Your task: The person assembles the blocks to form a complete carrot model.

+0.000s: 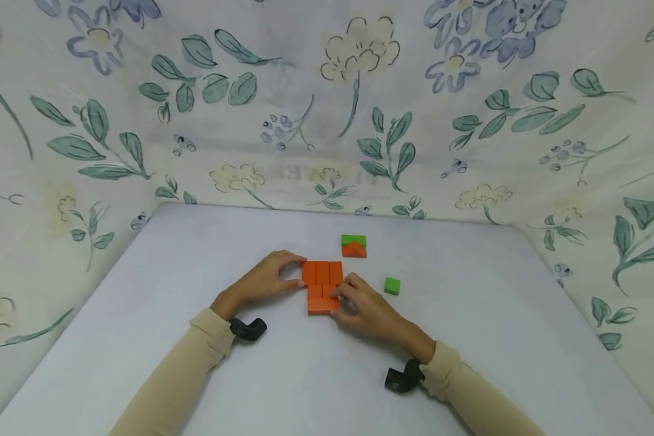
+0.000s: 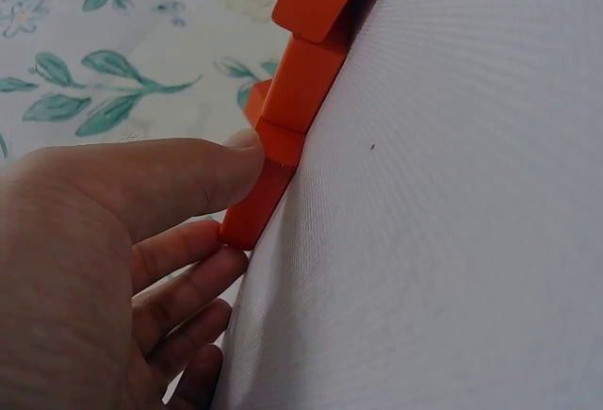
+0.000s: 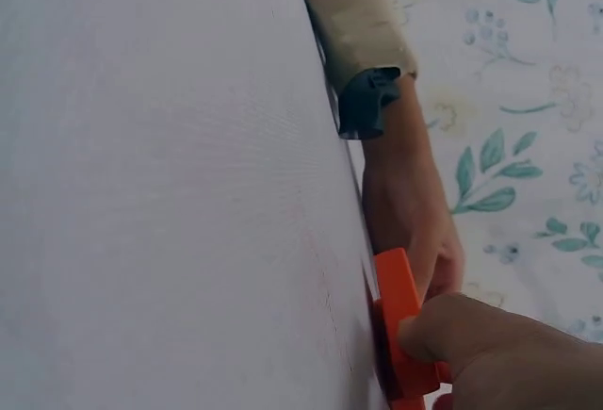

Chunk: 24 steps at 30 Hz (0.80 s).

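Several orange blocks lie together on the white table, with three upright-looking rectangles [image 1: 323, 273] side by side at the far end and two smaller pieces [image 1: 315, 291] nearer. A long orange block [image 1: 321, 306] forms the near edge. My left hand [image 1: 264, 278] pinches the leftmost far block [image 2: 256, 205] between thumb and index finger; its other fingers are spread loosely beside the table surface. On the near side, my right hand [image 1: 367, 309] holds the long block's right end, thumb at its front face. In the right wrist view that block [image 3: 399, 287] partly hides the others.
Beyond the group, a green block [image 1: 354, 238] touches an orange triangular block [image 1: 354, 250]. A small green block [image 1: 392, 286] lies to the right of my right hand. Floral cloth [image 1: 316, 121] surrounds the table [image 1: 316, 375] at the back and sides.
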Each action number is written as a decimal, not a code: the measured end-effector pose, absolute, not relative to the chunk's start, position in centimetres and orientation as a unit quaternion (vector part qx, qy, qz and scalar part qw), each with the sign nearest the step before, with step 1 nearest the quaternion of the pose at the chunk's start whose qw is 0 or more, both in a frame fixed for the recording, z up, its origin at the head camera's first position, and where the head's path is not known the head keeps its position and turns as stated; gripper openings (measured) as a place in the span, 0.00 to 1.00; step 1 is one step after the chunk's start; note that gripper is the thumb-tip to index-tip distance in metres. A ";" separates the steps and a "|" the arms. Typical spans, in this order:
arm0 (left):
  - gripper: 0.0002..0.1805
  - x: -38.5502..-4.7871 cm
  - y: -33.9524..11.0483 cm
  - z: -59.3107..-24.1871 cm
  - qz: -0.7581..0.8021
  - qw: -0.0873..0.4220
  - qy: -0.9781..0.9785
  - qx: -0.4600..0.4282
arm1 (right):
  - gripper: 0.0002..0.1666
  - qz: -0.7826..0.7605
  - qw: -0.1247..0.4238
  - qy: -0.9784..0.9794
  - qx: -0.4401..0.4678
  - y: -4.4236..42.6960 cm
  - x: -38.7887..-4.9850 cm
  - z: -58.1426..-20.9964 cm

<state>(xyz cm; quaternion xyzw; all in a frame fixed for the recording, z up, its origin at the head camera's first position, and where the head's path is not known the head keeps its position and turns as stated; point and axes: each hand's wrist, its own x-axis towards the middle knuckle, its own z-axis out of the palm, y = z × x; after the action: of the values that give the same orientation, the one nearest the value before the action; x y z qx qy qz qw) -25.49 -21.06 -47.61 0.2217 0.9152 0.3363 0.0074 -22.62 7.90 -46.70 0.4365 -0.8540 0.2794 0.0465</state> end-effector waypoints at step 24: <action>0.33 -25.4 -21.0 -47.5 0.341 0.018 0.915 0.214 | 0.14 0.204 0.117 -0.855 0.462 7.6 -22.3 -47.0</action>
<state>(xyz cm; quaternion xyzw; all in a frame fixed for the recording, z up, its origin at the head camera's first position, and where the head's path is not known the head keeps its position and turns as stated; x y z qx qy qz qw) -25.42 -21.04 -47.47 0.2143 0.9151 0.3412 0.0177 -22.27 7.58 -47.01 0.4620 -0.8551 0.2041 0.1171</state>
